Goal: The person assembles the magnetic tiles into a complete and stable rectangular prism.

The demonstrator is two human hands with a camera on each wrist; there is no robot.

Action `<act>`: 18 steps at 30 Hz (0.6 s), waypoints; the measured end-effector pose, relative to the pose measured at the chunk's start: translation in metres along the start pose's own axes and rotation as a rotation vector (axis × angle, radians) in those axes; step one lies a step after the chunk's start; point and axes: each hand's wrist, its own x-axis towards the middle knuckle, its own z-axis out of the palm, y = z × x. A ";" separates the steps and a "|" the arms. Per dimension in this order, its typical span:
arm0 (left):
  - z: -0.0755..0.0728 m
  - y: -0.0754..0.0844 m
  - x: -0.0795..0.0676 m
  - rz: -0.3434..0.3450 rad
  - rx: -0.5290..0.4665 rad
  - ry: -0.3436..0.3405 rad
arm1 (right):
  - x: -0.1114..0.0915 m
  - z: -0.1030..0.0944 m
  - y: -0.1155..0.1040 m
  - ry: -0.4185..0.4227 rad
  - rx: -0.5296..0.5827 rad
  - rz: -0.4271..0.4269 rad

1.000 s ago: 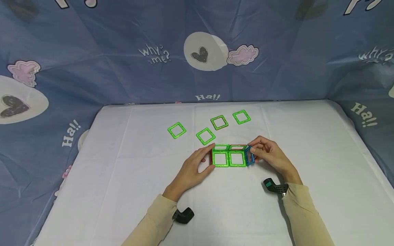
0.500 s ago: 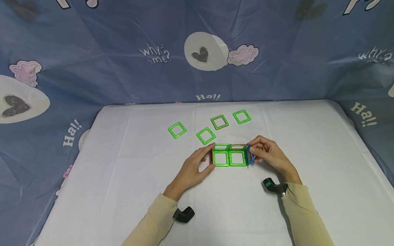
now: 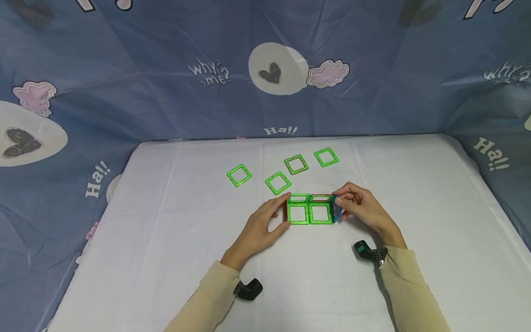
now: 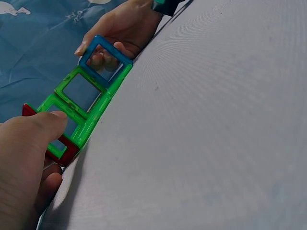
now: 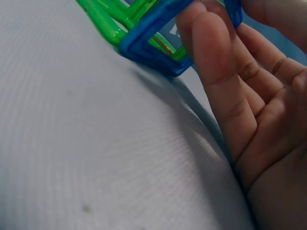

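A low box-like row of magnetic tiles stands on the white cloth in the head view, with two green square tiles [image 3: 309, 214] along its front. A red tile [image 4: 70, 152] closes its left end. My left hand [image 3: 258, 228] grips that end, thumb on the front and index finger at the back corner. My right hand [image 3: 368, 211] pinches a blue tile [image 4: 114, 50] upright at the right end. In the right wrist view, the blue tile [image 5: 152, 29] meets the green ones at its edge; whether it touches along its full height I cannot tell.
Several loose green square tiles lie flat behind the row, one loose tile [image 3: 234, 170] farthest left. Black wrist-worn devices [image 3: 249, 289] sit at both cuffs. A blue patterned curtain [image 3: 166, 92] rises beyond the far edge of the white table cloth [image 3: 186, 230].
The blue tile has turned slightly inward and left against the row's right end, and the right fingers have shifted left with it. The left hand and the loose tiles look nearly unchanged.
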 end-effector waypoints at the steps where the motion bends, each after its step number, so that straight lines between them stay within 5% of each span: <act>1: 0.000 0.000 0.000 0.003 0.000 0.001 | 0.000 0.000 0.000 -0.004 0.002 -0.003; 10: 0.000 -0.001 0.000 0.005 0.008 -0.008 | 0.000 0.001 0.000 -0.011 -0.010 -0.023; 18: -0.001 0.001 0.000 -0.001 0.006 0.005 | 0.004 0.009 -0.003 0.097 -0.130 0.001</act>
